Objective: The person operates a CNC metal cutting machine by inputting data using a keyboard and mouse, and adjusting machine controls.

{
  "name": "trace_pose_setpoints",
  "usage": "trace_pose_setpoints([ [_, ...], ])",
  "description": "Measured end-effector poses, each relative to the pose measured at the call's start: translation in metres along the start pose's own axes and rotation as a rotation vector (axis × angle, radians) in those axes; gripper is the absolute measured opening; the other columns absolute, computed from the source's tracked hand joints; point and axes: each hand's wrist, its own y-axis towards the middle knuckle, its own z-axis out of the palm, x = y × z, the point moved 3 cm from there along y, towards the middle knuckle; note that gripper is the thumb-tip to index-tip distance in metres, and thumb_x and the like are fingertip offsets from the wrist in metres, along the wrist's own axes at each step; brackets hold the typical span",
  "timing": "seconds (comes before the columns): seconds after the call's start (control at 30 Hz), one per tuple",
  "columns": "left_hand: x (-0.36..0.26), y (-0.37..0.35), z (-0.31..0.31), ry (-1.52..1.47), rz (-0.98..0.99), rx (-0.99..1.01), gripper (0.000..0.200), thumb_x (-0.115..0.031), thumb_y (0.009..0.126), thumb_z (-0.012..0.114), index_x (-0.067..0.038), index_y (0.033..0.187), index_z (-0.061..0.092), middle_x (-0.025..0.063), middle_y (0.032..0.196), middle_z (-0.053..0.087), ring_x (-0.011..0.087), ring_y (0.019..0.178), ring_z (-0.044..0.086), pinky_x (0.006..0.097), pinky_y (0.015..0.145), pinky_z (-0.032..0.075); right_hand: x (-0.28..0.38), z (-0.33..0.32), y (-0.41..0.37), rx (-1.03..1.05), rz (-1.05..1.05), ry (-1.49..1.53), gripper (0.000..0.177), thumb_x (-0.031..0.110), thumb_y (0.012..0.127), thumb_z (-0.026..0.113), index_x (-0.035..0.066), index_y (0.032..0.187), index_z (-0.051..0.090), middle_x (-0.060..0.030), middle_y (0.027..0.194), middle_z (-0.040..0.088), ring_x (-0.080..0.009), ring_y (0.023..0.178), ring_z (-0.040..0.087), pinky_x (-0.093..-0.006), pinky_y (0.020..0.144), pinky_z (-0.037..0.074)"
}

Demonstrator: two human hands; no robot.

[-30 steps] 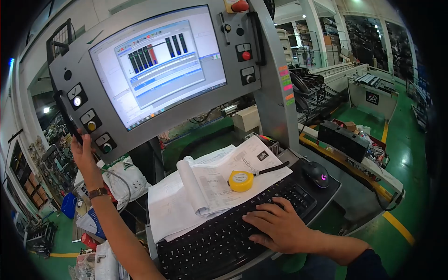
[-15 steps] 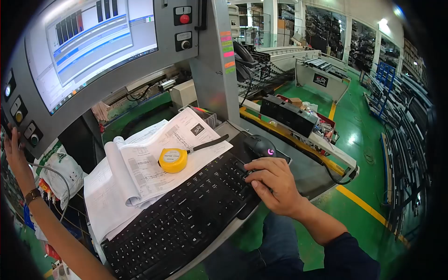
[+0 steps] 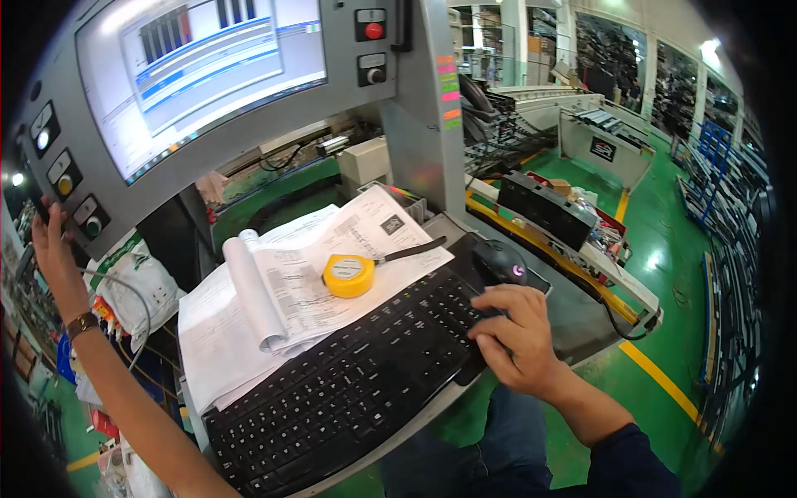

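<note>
My right hand (image 3: 516,336) is over the number pad of a black keyboard (image 3: 349,378), fingers bent and apart, with nothing held. Just beyond it lies a black mouse (image 3: 496,261) with a lit logo. My left hand (image 3: 56,249) is raised at the left edge of a grey control panel (image 3: 224,137), fingers stretched along its side below the knobs. Behind the keyboard, printed sheets (image 3: 303,286), partly rolled over, carry a yellow tape measure (image 3: 349,275) with a black strap.
Above, a screen (image 3: 207,70) shows software windows. A red button (image 3: 373,31) sits right of it. White bags (image 3: 141,286) hang below the panel at left. A black box (image 3: 544,207) stands on the machine beam at right. Racks of long profiles (image 3: 730,274) line the green floor.
The view has swung left, so the scene sits farther right. The fingers of my right hand are more bent over the number pad; my left hand stays at the panel's edge.
</note>
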Motion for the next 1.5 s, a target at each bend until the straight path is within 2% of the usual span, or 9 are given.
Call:
trace_pose_setpoints([
  [0.07,-0.023,-0.01,0.014,0.07,-0.065,-0.065,0.052,-0.036,0.103,0.067,-0.01,0.146,0.058,0.0049,0.134,0.061,0.0115,0.121,0.056,0.0309,0.095,0.042,0.003,-0.001,-0.004,0.053,-0.006,-0.008,0.012,0.009,0.082,0.073,0.011,0.094,0.072,-0.0071,0.116,0.068,-0.0303,0.115,0.062,-0.0452,0.098,0.04],
  [0.13,-0.028,-0.009,0.014,0.1,-0.096,-0.05,0.057,-0.037,0.101,0.069,-0.007,0.147,0.055,0.0034,0.131,0.062,0.0114,0.114,0.058,0.0286,0.089,0.044,0.008,0.001,0.0,0.041,-0.01,0.053,0.012,0.01,0.082,0.074,0.011,0.094,0.072,-0.0074,0.116,0.067,-0.0305,0.114,0.062,-0.0452,0.097,0.042],
  [0.2,-0.029,-0.009,0.019,-0.005,-0.095,-0.085,0.05,-0.034,0.099,0.072,-0.007,0.14,0.06,-0.0002,0.121,0.063,0.0087,0.102,0.058,0.0255,0.08,0.042,0.018,0.006,0.008,0.013,-0.026,0.123,0.014,0.01,0.082,0.074,0.011,0.095,0.072,-0.0075,0.116,0.067,-0.0307,0.114,0.062,-0.0456,0.096,0.042],
  [0.27,-0.042,-0.016,0.027,-0.012,-0.083,-0.121,0.047,-0.029,0.1,0.072,-0.008,0.14,0.059,-0.0042,0.121,0.064,0.0041,0.096,0.056,0.0219,0.071,0.04,0.034,0.014,0.015,0.056,-0.103,0.142,0.022,0.014,0.082,0.076,0.013,0.104,0.072,-0.0074,0.122,0.065,-0.0307,0.118,0.06,-0.0467,0.097,0.043],
  [0.33,-0.037,-0.015,0.026,-0.054,-0.052,-0.126,0.045,-0.027,0.1,0.072,-0.008,0.138,0.059,-0.0034,0.123,0.064,0.0042,0.095,0.057,0.0223,0.072,0.041,0.048,0.023,0.022,0.077,-0.167,0.169,0.022,0.018,0.083,0.079,0.014,0.104,0.072,-0.0071,0.122,0.064,-0.0296,0.118,0.06,-0.0475,0.097,0.043],
  [0.43,-0.047,-0.019,0.027,-0.048,-0.084,-0.093,0.045,-0.025,0.1,0.072,-0.006,0.139,0.057,-0.0044,0.113,0.061,0.0053,0.095,0.056,0.0229,0.072,0.041,0.052,0.034,0.024,0.137,-0.207,0.177,0.021,0.021,0.084,0.08,0.014,0.102,0.072,-0.006,0.12,0.065,-0.0281,0.116,0.061,-0.0472,0.096,0.043],
  [0.67,-0.063,-0.025,0.036,-0.127,-0.084,-0.078,0.046,-0.024,0.101,0.07,-0.003,0.139,0.054,-0.0042,0.103,0.055,0.0051,0.089,0.052,0.0227,0.073,0.04,0.034,0.034,0.011,0.098,-0.16,0.211,0.016,0.023,0.084,0.081,0.015,0.097,0.075,-0.002,0.113,0.069,-0.0249,0.104,0.063,-0.0445,0.094,0.043],
  [0.87,-0.068,-0.027,0.038,-0.088,-0.098,-0.077,0.047,-0.026,0.101,0.069,-0.003,0.139,0.054,-0.004,0.104,0.055,0.005,0.09,0.052,0.0221,0.073,0.039,0.035,0.03,0.01,0.094,-0.196,0.208,0.02,0.026,0.083,0.083,0.012,0.094,0.074,-0.0016,0.108,0.071,-0.0225,0.097,0.063,-0.0414,0.09,0.044],
  [1.5,-0.065,-0.027,0.036,-0.095,-0.117,-0.079,0.048,-0.026,0.1,0.07,-0.004,0.14,0.054,-0.0049,0.107,0.057,0.0051,0.092,0.053,0.0227,0.075,0.039,0.028,0.026,-0.009,0.067,-0.19,0.26,0.021,0.024,0.079,0.085,0.014,0.091,0.072,-0.0043,0.116,0.069,-0.0248,0.098,0.061,-0.0427,0.092,0.043],
])
